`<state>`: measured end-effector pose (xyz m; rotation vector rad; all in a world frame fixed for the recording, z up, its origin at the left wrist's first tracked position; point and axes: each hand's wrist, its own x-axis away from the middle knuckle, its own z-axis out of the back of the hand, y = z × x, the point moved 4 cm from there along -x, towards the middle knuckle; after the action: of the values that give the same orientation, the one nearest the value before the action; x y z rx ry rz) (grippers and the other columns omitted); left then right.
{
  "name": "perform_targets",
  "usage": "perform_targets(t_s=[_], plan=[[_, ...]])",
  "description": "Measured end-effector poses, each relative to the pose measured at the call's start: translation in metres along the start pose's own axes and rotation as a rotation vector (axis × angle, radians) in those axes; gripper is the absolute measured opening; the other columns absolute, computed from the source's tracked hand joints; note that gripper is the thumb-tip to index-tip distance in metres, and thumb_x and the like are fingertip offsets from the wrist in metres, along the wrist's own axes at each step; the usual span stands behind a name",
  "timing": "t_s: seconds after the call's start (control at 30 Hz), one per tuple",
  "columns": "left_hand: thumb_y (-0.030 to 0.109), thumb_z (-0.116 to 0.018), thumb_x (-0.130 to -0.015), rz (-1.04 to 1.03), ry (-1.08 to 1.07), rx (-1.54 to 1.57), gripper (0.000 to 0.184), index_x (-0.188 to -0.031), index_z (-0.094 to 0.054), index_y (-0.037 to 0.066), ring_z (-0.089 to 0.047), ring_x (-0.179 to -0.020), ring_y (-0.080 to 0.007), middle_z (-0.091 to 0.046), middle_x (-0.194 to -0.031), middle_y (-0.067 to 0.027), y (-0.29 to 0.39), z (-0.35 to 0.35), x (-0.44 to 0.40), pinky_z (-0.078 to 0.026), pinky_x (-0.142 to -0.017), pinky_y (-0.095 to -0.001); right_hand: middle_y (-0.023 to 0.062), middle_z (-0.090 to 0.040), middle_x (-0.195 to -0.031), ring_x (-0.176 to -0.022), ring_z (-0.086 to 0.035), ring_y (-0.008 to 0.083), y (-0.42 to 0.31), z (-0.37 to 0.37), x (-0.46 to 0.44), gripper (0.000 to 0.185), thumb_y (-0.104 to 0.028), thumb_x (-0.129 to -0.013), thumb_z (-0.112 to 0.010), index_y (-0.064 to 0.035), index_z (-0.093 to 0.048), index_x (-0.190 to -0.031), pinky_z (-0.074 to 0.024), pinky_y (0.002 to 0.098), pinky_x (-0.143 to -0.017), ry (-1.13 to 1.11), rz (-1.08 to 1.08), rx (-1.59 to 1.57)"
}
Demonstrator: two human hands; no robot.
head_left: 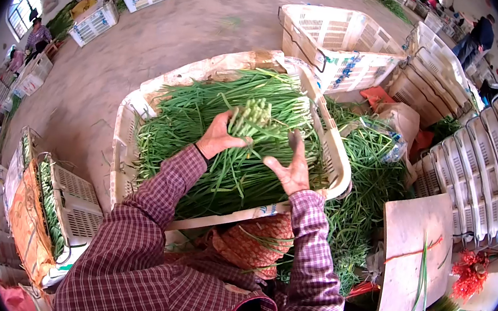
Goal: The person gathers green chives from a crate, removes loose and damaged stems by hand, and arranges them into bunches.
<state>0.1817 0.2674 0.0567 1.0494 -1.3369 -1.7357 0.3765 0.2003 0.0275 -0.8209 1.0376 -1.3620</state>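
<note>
Left grip (220, 137) closed round a bunch (252, 113), pale ends upward, probably so the stalks hold together; right grip (289, 165) spread and holding nothing, just beside it, seemingly ready to steady them; both are above greens (186, 111) in a crate (341, 166), likely so strays drop back; right of the grips, a heap (375, 182) and a board (403, 284) would hamper sideways reach; beyond them, a second crate (375, 68) blocks the way forward.

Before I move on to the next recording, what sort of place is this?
Probably a produce sorting or packing shed: long slim green stalks heap a white slatted plastic crate, nested white plastic crates stand at the right, and a wide bare grey-brown floor spreads beyond.
</note>
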Motion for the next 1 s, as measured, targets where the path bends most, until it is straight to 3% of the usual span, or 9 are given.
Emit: perform_targets(t_s=[0.17,0.2,0.3,0.33,0.5,0.6,0.67,0.87,1.0], plan=[[0.017,-0.079,-0.066,-0.056,0.034,0.103,0.071,-0.124,-0.043,-0.002,-0.057,-0.103,-0.0274,-0.055,-0.115,-0.0148,-0.022,-0.048,0.015,-0.047,-0.093,-0.0365,0.024,-0.027,-0.141,-0.127,-0.039,0.0346,-0.042,-0.049,-0.005,0.127,-0.029,-0.053,-0.092,-0.0043,-0.008,-0.146,-0.0382,0.0425,-0.107,0.144,0.234,-0.765],[0.027,-0.078,-0.069,-0.055,-0.016,-0.548,0.078,-0.128,-0.036,-0.004,-0.05,-0.115,-0.0291,-0.047,-0.123,-0.0187,-0.009,-0.052,0.02,-0.042,-0.1,-0.0387,0.0231,-0.037,-0.136,-0.121,-0.047,0.0307,-0.041,-0.052,-0.002,0.11,-0.022,-0.062,-0.088,-0.0048,-0.016,-0.143,-0.0422,0.0403,-0.104,0.278,0.231,-0.819],[0.024,-0.079,-0.064,-0.188,-0.12,-0.687,0.1,-0.141,-0.022,-0.004,-0.037,-0.126,-0.0395,-0.039,-0.133,-0.0253,-0.014,-0.062,0.036,-0.032,-0.107,-0.0433,0.0099,-0.061,-0.108,-0.098,-0.06,0.019,-0.035,-0.046,0.002,0.053,0.002,-0.08,-0.07,-0.0067,-0.046,-0.126,-0.0503,0.0327,-0.088,0.403,0.009,-0.879],[0.024,-0.08,-0.063,-0.167,-0.129,-0.801,0.1,-0.142,-0.023,0.0,-0.04,-0.124,-0.038,-0.041,-0.132,-0.0238,-0.016,-0.055,0.041,-0.033,-0.106,-0.0431,0.0083,-0.062,-0.103,-0.097,-0.06,0.0182,-0.033,-0.034,0.006,0.042,-0.004,-0.08,-0.071,-0.0057,-0.052,-0.118,-0.0494,0.0316,-0.086,0.442,-0.096,-0.895],[0.019,-0.079,-0.064,-0.026,-0.163,-0.778,0.084,-0.136,-0.038,0.008,-0.049,-0.117,-0.0362,-0.052,-0.125,-0.0201,-0.044,-0.011,0.054,-0.039,-0.1,-0.044,0.0053,-0.058,-0.094,-0.085,-0.056,0.0164,-0.093,0.077,0.021,0.038,-0.024,-0.079,-0.073,-0.0061,-0.055,-0.108,-0.0492,0.0326,-0.077,0.65,0.221,-0.444],[0.021,-0.076,-0.068,0.101,-0.216,-0.976,0.069,-0.128,-0.048,0.005,-0.05,-0.118,-0.0357,-0.056,-0.122,-0.0207,-0.098,0.027,0.074,-0.04,-0.1,-0.0434,0.0093,-0.059,-0.097,-0.092,-0.058,0.0221,-0.133,0.177,0.046,0.038,-0.024,-0.081,-0.069,-0.0057,-0.055,-0.11,-0.0494,0.0392,-0.083,0.711,0.378,-0.776],[0.022,-0.074,-0.069,0.086,-0.322,-0.913,0.064,-0.126,-0.052,0.005,-0.047,-0.121,-0.0359,-0.053,-0.127,-0.0201,-0.104,0.05,0.081,-0.038,-0.103,-0.0425,0.0119,-0.062,-0.099,-0.092,-0.061,0.0252,-0.159,0.233,0.074,0.036,-0.023,-0.084,-0.065,-0.0052,-0.054,-0.114,-0.0507,0.0424,-0.082,0.447,0.453,-0.985],[0.027,-0.074,-0.075,0.099,-0.313,-0.632,0.055,-0.121,-0.058,0.004,-0.059,-0.106,-0.026,-0.064,-0.111,-0.0145,0.015,0.087,0.024,-0.044,-0.095,-0.0384,0.0096,-0.061,-0.097,-0.084,-0.062,0.0205,-0.105,0.321,0.123,0.034,-0.01,-0.083,-0.064,-0.0046,-0.052,-0.114,-0.0529,0.0337,-0.076,0.804,0.337,-0.606],[0.043,-0.067,-0.079,-0.122,-0.35,-0.213,0.068,-0.131,-0.05,0.001,-0.055,-0.117,-0.0277,-0.057,-0.126,-0.0178,0.159,0.021,-0.002,-0.04,-0.102,-0.0437,0.0075,-0.06,-0.093,-0.081,-0.061,0.0174,-0.154,0.295,0.165,0.035,-0.007,-0.082,-0.064,-0.0055,-0.05,-0.114,-0.0525,0.0322,-0.074,0.662,0.463,-0.757]])
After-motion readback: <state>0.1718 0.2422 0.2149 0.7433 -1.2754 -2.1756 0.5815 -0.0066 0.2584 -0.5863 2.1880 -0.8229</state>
